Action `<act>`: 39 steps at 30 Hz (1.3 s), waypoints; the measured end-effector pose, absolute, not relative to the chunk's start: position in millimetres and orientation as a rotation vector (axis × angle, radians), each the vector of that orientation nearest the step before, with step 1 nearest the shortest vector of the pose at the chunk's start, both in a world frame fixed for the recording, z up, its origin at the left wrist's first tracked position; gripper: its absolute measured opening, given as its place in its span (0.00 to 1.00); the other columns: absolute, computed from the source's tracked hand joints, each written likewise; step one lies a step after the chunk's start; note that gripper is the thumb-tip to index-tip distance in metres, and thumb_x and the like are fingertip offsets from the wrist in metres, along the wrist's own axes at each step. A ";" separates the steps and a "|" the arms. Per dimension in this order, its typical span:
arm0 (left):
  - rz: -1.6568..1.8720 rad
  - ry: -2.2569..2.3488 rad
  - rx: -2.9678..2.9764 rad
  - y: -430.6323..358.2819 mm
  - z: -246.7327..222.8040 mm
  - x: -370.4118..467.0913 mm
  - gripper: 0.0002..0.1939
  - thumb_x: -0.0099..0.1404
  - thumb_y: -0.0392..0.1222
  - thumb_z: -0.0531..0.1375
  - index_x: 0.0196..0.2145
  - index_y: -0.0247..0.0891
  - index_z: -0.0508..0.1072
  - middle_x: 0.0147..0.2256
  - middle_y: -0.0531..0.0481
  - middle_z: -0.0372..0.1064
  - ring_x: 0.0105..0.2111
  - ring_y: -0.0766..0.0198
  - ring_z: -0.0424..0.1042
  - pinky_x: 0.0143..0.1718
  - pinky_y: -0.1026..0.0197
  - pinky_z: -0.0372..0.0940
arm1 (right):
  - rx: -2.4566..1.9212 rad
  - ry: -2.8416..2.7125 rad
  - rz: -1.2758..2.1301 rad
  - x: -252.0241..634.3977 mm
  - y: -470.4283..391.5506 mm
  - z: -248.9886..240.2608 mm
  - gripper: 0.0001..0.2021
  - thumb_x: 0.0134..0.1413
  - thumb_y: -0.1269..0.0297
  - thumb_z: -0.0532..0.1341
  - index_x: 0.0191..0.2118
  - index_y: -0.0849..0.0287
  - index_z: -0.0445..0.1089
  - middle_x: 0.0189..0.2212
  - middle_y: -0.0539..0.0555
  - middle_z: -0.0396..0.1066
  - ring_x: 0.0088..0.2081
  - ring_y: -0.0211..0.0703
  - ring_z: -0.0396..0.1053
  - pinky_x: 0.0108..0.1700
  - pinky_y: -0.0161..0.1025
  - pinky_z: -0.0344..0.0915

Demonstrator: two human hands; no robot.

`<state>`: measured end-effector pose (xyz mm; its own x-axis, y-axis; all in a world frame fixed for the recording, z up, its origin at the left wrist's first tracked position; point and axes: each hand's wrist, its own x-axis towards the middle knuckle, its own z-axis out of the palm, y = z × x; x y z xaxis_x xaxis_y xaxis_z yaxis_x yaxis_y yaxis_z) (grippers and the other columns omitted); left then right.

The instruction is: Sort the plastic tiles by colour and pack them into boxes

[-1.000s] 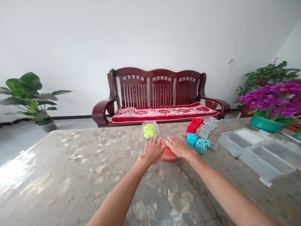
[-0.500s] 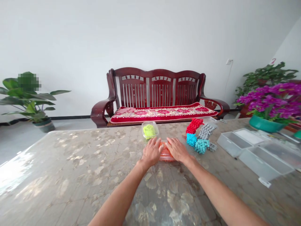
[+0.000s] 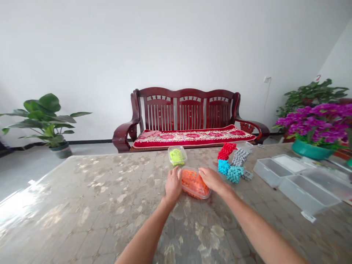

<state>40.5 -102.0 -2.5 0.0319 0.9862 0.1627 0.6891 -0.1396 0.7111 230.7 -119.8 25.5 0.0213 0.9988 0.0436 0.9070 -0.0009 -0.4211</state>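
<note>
A clear plastic container [image 3: 194, 183] full of small orange pieces sits on the table between my hands, turned at an angle. My left hand [image 3: 173, 182] holds its left side, with the fingers along the edge. My right hand [image 3: 211, 179] grips the upper right side, the fingertips at the rim. Just behind stands a smaller clear container [image 3: 177, 156] with lime-green pieces.
To the right lie heaps of red pieces [image 3: 226, 151], blue pieces [image 3: 223, 167], teal pieces [image 3: 235, 174] and grey pieces [image 3: 241, 157]. Farther right are translucent compartment boxes [image 3: 308, 196] and a green pot [image 3: 312, 149] of purple flowers. A wooden bench [image 3: 189, 93] stands behind the table.
My hands have moved apart from over the top of the orange container to its sides. The container has turned and come slightly nearer, and its top now shows. The view has shifted a little.
</note>
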 end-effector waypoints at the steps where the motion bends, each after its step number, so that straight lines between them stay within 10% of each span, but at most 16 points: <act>1: 0.886 1.694 1.846 -101.8 -1.3 39.8 0.22 0.72 0.46 0.43 0.56 0.36 0.66 0.53 0.40 0.67 0.56 0.59 0.64 0.58 0.58 0.57 | -1.979 -1.934 0.402 231.4 -121.4 25.8 0.17 0.63 0.63 0.47 0.38 0.56 0.73 0.41 0.57 0.76 0.46 0.44 0.71 0.45 0.35 0.59; 20: 0.913 1.689 1.507 -95.2 -8.0 38.4 0.19 0.70 0.46 0.47 0.44 0.33 0.73 0.45 0.40 0.75 0.46 0.57 0.74 0.45 0.62 0.64 | -1.654 -1.468 0.880 213.9 -148.7 -17.3 0.17 0.58 0.58 0.47 0.35 0.58 0.72 0.29 0.52 0.74 0.33 0.44 0.69 0.35 0.36 0.62; 39: 0.446 1.776 1.778 -145.7 15.2 31.7 0.18 0.73 0.46 0.41 0.48 0.37 0.66 0.42 0.36 0.76 0.45 0.52 0.75 0.44 0.57 0.64 | -1.698 -1.297 0.716 195.0 -169.6 -28.1 0.23 0.61 0.49 0.41 0.41 0.55 0.69 0.42 0.58 0.74 0.48 0.49 0.69 0.50 0.42 0.63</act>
